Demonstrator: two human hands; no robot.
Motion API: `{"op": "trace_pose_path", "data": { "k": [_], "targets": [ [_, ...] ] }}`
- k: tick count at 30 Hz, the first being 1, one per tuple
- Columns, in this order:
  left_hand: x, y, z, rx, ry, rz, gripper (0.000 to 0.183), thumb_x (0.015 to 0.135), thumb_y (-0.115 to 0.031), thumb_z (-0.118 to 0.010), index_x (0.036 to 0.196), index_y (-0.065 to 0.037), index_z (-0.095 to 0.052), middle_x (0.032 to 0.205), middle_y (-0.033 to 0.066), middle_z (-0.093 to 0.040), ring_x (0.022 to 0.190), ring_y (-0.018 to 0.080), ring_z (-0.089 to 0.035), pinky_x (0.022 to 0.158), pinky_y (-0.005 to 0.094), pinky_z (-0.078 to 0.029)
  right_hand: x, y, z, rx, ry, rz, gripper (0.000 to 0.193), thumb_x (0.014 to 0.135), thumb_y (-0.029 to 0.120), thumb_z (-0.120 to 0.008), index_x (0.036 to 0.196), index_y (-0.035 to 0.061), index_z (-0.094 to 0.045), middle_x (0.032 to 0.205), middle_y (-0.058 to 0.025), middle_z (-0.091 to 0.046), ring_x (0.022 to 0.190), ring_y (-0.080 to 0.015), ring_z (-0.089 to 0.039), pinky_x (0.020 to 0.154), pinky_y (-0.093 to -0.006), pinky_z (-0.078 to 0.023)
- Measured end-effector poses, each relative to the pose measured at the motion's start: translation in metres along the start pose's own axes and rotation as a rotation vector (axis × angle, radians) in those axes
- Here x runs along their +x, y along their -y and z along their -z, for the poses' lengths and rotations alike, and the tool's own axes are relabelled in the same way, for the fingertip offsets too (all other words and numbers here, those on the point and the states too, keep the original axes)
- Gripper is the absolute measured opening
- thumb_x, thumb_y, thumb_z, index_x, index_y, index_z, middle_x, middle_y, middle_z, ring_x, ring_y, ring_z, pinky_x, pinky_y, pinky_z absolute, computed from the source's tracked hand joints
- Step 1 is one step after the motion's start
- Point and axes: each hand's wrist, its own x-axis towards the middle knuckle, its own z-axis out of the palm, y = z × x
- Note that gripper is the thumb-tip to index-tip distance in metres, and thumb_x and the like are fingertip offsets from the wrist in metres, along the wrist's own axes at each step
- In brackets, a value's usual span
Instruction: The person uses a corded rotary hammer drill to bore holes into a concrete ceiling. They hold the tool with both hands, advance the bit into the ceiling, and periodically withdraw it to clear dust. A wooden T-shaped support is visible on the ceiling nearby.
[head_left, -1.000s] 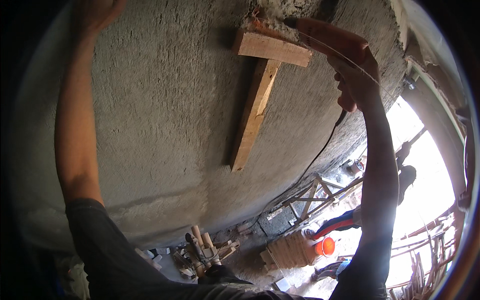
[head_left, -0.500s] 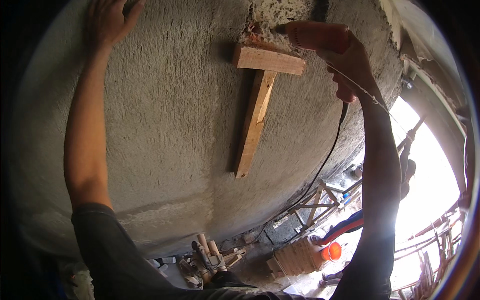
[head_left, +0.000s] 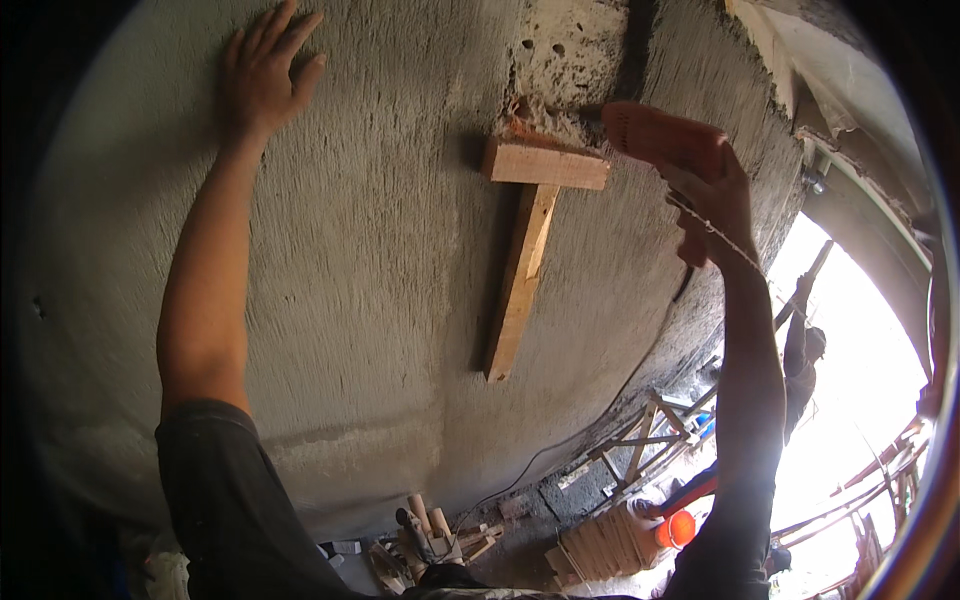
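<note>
My left hand rests on the rough grey wall, its fingers spread. In my right hand is a red corded power drill gripped by its handle, its nose pointing left at the wall. The bit is not clearly visible. A thin string hangs over that hand and wrist. Left of the drill, a wooden block lies crosswise against the wall, with an upright wooden strip beneath it. Just above the block is a broken patch with crumbly reddish and pale material.
The drill's cord runs down along the wall. Below lie wood pieces, stacked boards, an orange bucket and a wooden frame. Another person stands at the right, near a bright opening.
The drill and my right hand have shifted down and right, away from the broken patch. My left hand appears lower and further right, partly because the whole view has moved.
</note>
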Motion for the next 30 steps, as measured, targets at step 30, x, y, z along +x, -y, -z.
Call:
{"op": "trace_pose_path", "data": {
  "k": [30],
  "targets": [
    [0.004, -0.026, 0.005, -0.134, 0.146, 0.281, 0.059, 0.092, -0.014, -0.07, 0.15, -0.014, -0.058, 0.168, 0.0159, -0.04, 0.157, 0.0356, -0.032, 0.128, 0.0504, -0.028, 0.081, 0.031, -0.032, -0.462, -0.048, 0.51, 0.056, 0.089, 0.024, -0.083, 0.136, 0.0068, -0.057, 0.107, -0.0156, -0.074, 0.087, -0.0229, -0.075, 0.074, -0.0376, -0.061]
  ]
}}
